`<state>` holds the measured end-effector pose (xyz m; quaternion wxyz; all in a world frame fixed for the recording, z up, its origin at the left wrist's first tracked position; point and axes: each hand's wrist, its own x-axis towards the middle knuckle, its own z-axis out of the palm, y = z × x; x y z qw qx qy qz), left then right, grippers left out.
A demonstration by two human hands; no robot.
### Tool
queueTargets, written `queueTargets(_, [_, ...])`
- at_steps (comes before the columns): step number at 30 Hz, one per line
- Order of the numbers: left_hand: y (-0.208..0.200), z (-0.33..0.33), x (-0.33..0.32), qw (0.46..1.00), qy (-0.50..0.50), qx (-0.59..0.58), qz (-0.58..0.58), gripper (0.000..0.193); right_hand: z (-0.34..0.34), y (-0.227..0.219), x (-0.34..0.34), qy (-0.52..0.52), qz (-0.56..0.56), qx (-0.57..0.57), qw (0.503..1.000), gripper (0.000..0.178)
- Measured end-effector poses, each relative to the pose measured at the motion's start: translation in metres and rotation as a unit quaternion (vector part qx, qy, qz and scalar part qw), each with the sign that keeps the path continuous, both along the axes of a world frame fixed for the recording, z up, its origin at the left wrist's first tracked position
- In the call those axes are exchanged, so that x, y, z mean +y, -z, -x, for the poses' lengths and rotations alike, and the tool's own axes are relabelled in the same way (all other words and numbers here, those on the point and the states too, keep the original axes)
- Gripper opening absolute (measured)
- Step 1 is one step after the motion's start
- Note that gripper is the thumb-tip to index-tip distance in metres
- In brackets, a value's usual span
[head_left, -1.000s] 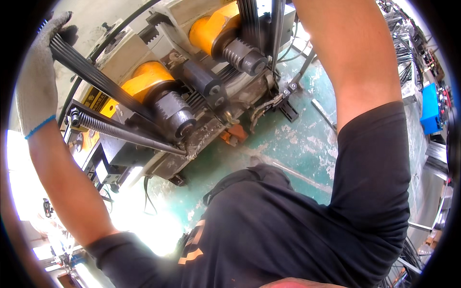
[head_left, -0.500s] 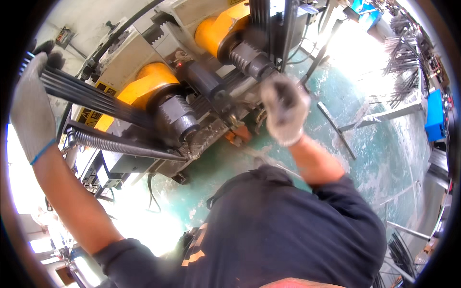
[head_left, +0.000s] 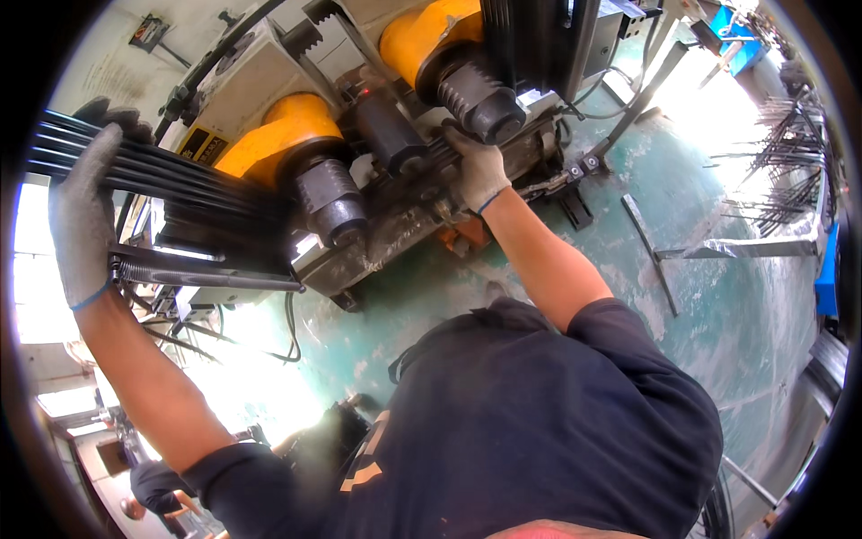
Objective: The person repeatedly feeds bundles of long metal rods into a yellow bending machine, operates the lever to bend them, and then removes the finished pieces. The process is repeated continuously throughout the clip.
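Observation:
My left hand (head_left: 79, 216), in a grey knit glove with a blue cuff, is closed around a bundle of thin black rods (head_left: 193, 184). The rods slant into a machine, behind a yellow housing (head_left: 278, 139) with a ridged dark cylinder (head_left: 332, 196). My right hand (head_left: 482, 172), gloved too, reaches in below the second ridged cylinder (head_left: 474, 97) on the right. Its dirty fingers curl in at a dark part of the machine bed; what they hold is hidden. Between the two cylinders sits a plain dark cylinder (head_left: 388, 135).
Under my left forearm runs a bar with a coil spring (head_left: 202, 271). Upright dark bars (head_left: 543, 45) stand at the machine's right. A rack (head_left: 745, 249) with several loose rods (head_left: 781, 148) is at far right. A person in dark clothes (head_left: 154, 485) shows at lower left.
My right hand, blurred in front of the right cylinder before, has moved left and in under it. My left hand stays closed on the rods. The view has shifted slightly.

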<state>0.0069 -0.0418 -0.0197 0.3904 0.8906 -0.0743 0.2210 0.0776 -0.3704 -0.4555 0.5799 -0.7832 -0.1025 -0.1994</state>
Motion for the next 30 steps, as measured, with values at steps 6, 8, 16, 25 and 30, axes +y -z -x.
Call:
queueTargets(6, [0.000, -0.001, 0.006, 0.999, -0.029, 0.039, 0.002, 0.034, -0.014, 0.025, 0.010, -0.036, -0.180, 0.058, 0.981, 0.043])
queueTargets(8, [0.001, 0.008, 0.014, 0.996, -0.067, 0.054, 0.015, 0.033, 0.004, -0.006, 0.013, -0.023, -0.150, 0.064, 0.986, 0.033])
queueTargets(16, [-0.007, 0.001, 0.013, 0.996, -0.056, 0.063, -0.016, 0.033, -0.002, -0.009, 0.010, -0.042, -0.329, 0.166, 0.929, 0.019])
queueTargets(25, [-0.008, 0.007, 0.002, 0.997, -0.030, 0.071, 0.028, 0.041, 0.001, -0.029, 0.017, -0.006, -0.404, 0.254, 0.879, 0.025])
queueTargets(30, [-0.005, 0.016, -0.002, 0.990, -0.085, 0.001, -0.111, 0.031, 0.016, -0.035, -0.002, -0.012, -0.145, 0.099, 0.984, 0.024])
